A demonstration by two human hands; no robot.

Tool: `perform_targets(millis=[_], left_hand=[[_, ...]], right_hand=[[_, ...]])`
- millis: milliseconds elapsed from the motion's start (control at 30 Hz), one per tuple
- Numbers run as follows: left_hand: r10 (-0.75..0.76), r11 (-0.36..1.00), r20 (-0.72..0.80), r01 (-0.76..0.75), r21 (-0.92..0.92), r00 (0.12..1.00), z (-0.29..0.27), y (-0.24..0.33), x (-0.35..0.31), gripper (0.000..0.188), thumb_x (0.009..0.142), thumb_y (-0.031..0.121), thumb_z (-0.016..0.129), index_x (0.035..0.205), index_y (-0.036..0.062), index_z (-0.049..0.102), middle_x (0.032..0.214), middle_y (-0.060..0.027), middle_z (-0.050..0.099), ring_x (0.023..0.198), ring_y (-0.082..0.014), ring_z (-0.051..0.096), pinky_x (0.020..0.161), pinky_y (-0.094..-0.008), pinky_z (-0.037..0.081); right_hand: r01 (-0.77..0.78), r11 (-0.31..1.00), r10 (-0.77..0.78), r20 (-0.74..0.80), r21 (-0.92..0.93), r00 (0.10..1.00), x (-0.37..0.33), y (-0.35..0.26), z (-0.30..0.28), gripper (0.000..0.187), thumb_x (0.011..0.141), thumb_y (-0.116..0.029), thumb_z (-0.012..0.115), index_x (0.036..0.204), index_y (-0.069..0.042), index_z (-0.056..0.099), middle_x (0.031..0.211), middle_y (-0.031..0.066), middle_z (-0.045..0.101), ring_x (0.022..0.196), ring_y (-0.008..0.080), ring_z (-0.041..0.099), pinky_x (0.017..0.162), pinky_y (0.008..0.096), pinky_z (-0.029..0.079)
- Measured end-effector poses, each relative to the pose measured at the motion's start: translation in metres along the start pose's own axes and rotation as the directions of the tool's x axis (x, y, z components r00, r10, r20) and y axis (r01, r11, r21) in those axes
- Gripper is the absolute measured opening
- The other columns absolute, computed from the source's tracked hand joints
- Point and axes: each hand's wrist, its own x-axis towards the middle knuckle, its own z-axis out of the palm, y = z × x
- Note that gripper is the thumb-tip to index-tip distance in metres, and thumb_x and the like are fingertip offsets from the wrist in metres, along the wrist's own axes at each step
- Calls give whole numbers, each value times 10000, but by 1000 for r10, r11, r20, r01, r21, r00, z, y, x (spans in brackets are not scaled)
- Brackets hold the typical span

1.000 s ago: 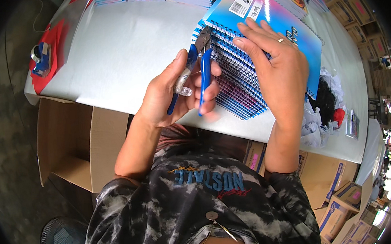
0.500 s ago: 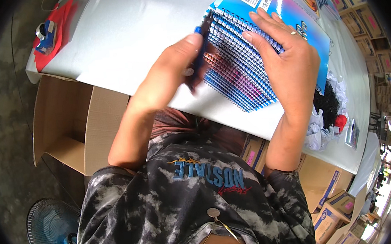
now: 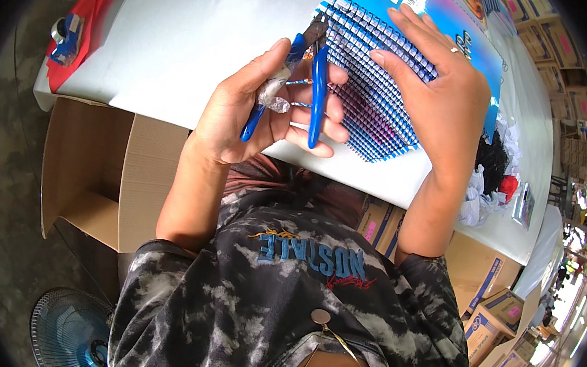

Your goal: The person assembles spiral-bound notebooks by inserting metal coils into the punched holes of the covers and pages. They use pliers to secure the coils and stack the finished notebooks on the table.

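On the right of the table (image 3: pixel 173 62), the left hand (image 3: pixel 249 107), grip clamped on blue-handled cutters (image 3: pixel 318 99), holds their tips by the far-left corner of stacked spiral notebooks (image 3: pixel 377 101), where the right hand (image 3: pixel 448 92) rests, grip apart.

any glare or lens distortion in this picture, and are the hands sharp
Head view: glare whitens a streak on the notebook cover; the white table looks bowed; corners go black; the left hand, right hand and blue-handled cutters look fairly sharp.
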Motion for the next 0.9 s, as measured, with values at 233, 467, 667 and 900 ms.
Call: perform_targets(millis=[233,467,667,900], left_hand=[[-20,986,135,42,-162,991,-12,-4,1,663,943,491,222,1208,-80,429,948,-235,582,916,-421,602,749,-533,520],[-31,976,123,56,-209,992,-12,2,2,692,939,507,225,1269,-93,327,963,-262,490,925,-464,565,760,-558,510],[371,506,-286,66,860,884,7,-7,2,537,926,487,369,1080,-1,533,699,-52,584,667,-224,627,595,-347,499],[25,998,-65,-22,57,998,-8,-9,0,607,939,497,277,1165,-39,451,839,-157,550,785,-275,618,717,-425,531]], right_hand=[[7,1000,-7,0,-20,1000,-1,-2,1,385,706,-138,735,1082,-125,652,1125,92,618,1109,203,560,930,288,420],[10,999,-10,3,-38,1000,0,-3,0,377,711,-155,735,1079,-128,654,1121,91,619,1113,203,557,932,290,420],[15,999,-15,-3,-43,1000,-1,-2,0,394,701,-157,743,1083,-132,653,1125,93,616,1108,203,559,925,286,427],[71,995,-69,29,-73,997,-2,0,-1,500,658,-135,762,1137,-135,620,1164,89,599,1087,197,573,917,286,434]])
